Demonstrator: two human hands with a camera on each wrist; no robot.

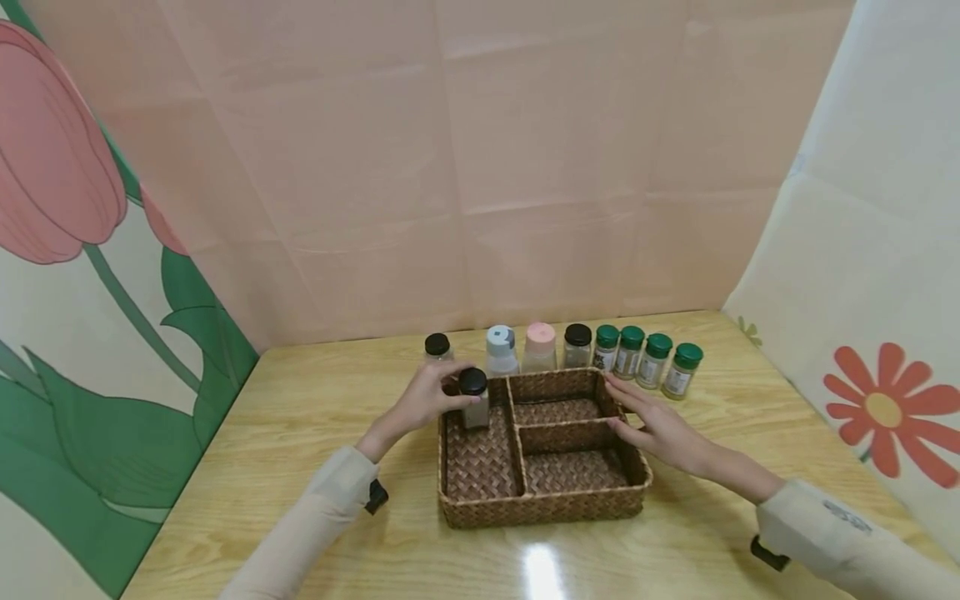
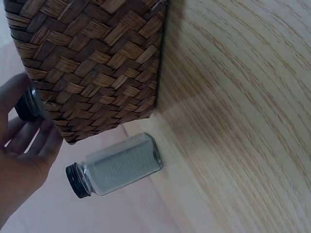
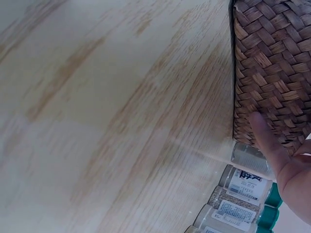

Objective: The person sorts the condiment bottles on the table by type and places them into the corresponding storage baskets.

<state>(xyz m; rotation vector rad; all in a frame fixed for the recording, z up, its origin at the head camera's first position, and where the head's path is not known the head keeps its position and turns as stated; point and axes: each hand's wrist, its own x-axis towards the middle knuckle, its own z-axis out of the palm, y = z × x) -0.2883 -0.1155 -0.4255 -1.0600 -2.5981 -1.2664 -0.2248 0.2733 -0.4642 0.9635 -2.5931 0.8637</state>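
My left hand (image 1: 429,397) holds a black-capped clear spice jar (image 1: 475,411) between thumb and fingers. The jar stands upright at the back of the long left compartment of a brown woven basket (image 1: 543,507). In the left wrist view, the basket's wall (image 2: 92,63) hides most of that jar, and just its black cap (image 2: 26,106) and neck show beside the fingers. With fingers extended, my right hand (image 1: 663,429) touches the basket's right side near the back corner. One finger (image 3: 265,136) lies against the outer woven wall in the right wrist view.
Behind the basket stand another black-capped jar (image 1: 437,345), a blue-capped bottle (image 1: 502,350), a pink-capped bottle (image 1: 539,348) and a further black-capped jar (image 1: 577,343). Several green-capped spice jars (image 1: 655,360) line up at the back right. Dividers split the basket into three compartments.
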